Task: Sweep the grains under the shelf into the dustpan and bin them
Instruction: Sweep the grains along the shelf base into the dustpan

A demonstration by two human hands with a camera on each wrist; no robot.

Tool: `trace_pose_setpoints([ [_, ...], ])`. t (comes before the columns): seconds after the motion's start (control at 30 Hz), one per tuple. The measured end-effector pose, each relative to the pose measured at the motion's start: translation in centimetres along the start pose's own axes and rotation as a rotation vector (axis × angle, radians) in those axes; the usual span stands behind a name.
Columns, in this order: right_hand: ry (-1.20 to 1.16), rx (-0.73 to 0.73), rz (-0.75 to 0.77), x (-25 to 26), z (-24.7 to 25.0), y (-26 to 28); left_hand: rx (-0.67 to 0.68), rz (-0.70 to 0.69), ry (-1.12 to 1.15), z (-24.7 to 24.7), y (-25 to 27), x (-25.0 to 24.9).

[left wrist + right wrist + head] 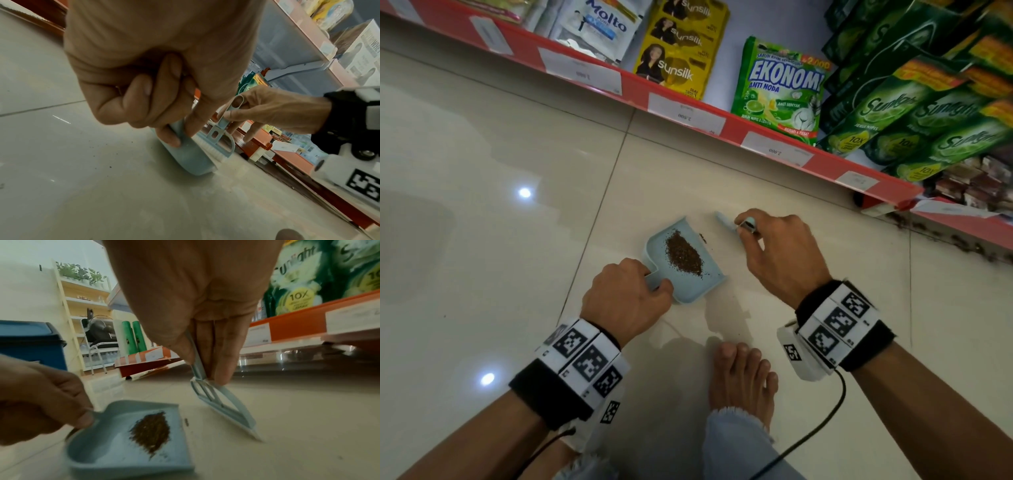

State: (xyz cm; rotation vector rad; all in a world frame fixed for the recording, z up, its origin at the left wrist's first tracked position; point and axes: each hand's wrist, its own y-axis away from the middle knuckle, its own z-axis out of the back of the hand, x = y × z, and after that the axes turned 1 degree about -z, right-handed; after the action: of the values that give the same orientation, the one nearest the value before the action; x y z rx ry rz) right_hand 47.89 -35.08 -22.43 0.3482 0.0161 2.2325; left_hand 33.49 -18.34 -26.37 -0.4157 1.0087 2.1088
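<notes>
My left fingers are pinching the pale-blue dustpan handle; my right fingers are curling round the small brush. Brown grains are lying heaped inside the pan on the floor, beside the red shelf.

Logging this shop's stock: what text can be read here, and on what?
"Molto": white pouch
"Sunsilk": yellow sachets
"EKONOMI ANTI NODA", "2.000": green soap bag
"Sunlight", "10X": green pouches
"2.500", "2.000": price tags, upside down
Other tags: blurred.
</notes>
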Motion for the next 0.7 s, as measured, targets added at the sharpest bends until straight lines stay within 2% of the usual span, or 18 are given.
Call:
trace_pose_setpoints([
  [0.07,-0.122,0.027,0.048,0.9,-0.4,0.6,-0.001,0.004,-0.012,0.0,0.1,0.1],
  [0.17,-0.331,-0.090,0.039,1.7,-0.4,0.9,-0.002,0.010,-0.033,0.1,0.1,0.2],
  [0.23,-0.276,-0.193,0.042,1.7,-0.2,0.9,-0.003,0.007,-0.037,0.2,0.2,0.3],
  [0.3,-0.155,-0.232,0.031,1.4,-0.1,0.8,-0.006,0.005,-0.042,0.2,0.3,0.3],
  [0.4,-0.024,-0.123,-0.023,1.1,-0.4,0.7,-0.015,0.003,-0.046,0.2,0.4,0.3],
  [0.5,-0.175,-0.015,0.016,1.8,-0.7,1.1,-0.020,0.003,-0.055,0.2,0.4,0.4],
  [0.6,-0.360,-0.113,0.024,2.5,-0.6,1.1,-0.025,0.006,-0.058,0.3,0.4,0.5],
  [0.7,-0.240,-0.202,-0.001,2.1,-0.3,0.6,-0.029,0.005,-0.057,0.3,0.5,0.6],
])
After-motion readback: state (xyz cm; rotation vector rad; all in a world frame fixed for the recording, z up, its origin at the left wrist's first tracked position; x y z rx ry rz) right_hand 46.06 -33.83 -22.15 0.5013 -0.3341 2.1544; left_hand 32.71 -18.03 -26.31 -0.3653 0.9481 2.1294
